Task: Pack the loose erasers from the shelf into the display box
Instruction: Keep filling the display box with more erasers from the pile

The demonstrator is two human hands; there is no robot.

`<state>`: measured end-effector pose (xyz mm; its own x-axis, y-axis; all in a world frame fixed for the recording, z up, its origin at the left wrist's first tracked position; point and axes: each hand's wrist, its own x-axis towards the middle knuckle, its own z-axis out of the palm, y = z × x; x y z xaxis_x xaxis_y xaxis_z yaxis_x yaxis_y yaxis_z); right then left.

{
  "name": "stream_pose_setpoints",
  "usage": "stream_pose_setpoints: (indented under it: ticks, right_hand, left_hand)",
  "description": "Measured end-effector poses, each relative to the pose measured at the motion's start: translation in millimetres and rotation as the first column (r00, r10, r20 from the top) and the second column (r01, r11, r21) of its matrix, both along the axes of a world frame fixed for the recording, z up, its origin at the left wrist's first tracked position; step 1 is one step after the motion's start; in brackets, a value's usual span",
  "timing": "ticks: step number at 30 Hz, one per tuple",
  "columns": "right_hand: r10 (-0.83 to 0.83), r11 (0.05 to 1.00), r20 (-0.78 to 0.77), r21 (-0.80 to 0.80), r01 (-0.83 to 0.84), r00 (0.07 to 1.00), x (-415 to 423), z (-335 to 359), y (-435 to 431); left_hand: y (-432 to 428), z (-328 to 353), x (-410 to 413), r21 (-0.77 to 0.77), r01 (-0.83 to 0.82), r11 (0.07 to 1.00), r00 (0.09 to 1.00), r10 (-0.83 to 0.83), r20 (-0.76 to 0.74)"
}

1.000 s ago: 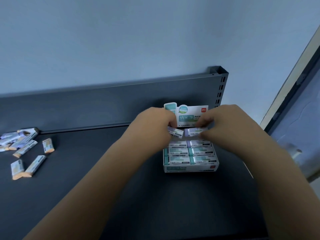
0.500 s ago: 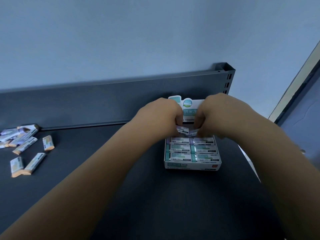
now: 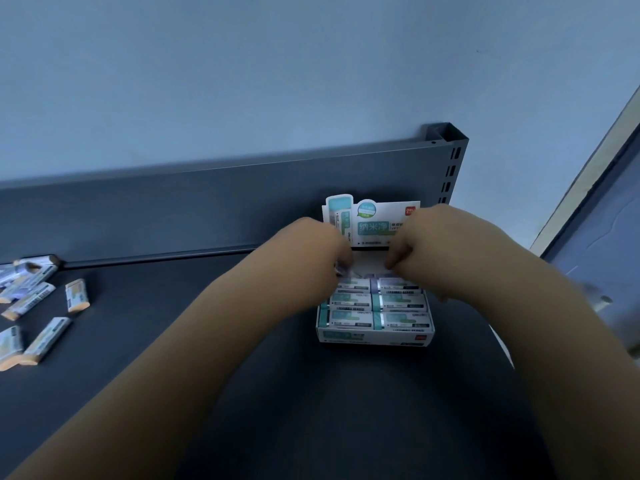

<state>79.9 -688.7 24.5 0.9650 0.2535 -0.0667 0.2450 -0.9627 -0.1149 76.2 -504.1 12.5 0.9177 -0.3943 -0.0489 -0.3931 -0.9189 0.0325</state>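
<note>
The white and teal display box [image 3: 374,337] stands on the dark shelf [image 3: 207,306], its header card [image 3: 375,221] upright at the back. Sleeved erasers [image 3: 351,317] fill its front rows in two columns. My left hand [image 3: 311,244] and my right hand [image 3: 427,237] are both over the box's back row, fingers curled down. The left fingertips pinch a purple-sleeved eraser [image 3: 341,271]; the right fingertips press on another purple-sleeved eraser [image 3: 381,276] lying low in the back row. Several loose erasers [image 3: 77,295] lie at the shelf's far left.
The shelf's dark back panel [image 3: 173,216] runs behind the box, ending in a slotted upright post [image 3: 450,168]. The shelf's right edge [image 3: 498,344] is just beyond the box. A blue wall is above and a door frame [image 3: 588,174] stands at the right.
Both hands have gone down and slightly apart, bringing the two erasers from above the box into its back row. The view has tilted a little, so more of the header card shows.
</note>
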Motion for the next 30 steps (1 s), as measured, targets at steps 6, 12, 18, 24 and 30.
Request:
stream_pose_setpoints:
  ticks: [6, 12, 18, 24, 30]
  right_hand:
    - [-0.035, 0.998, -0.086, -0.051, 0.031, 0.996, -1, 3, 6]
    - [-0.041, 0.999, -0.092, -0.029, 0.038, 0.995, 2, 2, 9]
    - [-0.044, 0.999, -0.099, -0.031, 0.042, 0.994, 0, 3, 12]
    - [-0.034, 0.999, -0.109, -0.004, 0.034, 0.993, 0, 3, 11]
    - [-0.027, 1.0, -0.066, 0.009, 0.028, 0.997, -1, -1, 12]
  left_hand:
    - [2, -4, 0, -0.056, -0.011, 0.998, 0.999, 0.013, 0.038]
    - [8, -7, 3, -0.069, -0.005, 0.998, 0.997, 0.01, 0.072]
    - [10, -15, -5, -0.093, -0.029, 0.995, 0.999, 0.033, 0.039]
    - [13, -15, -6, -0.188, -0.038, 0.982, 0.999, 0.032, -0.031]
    - [17, -11, -6, -0.188, 0.004, 0.982, 0.987, -0.035, -0.159]
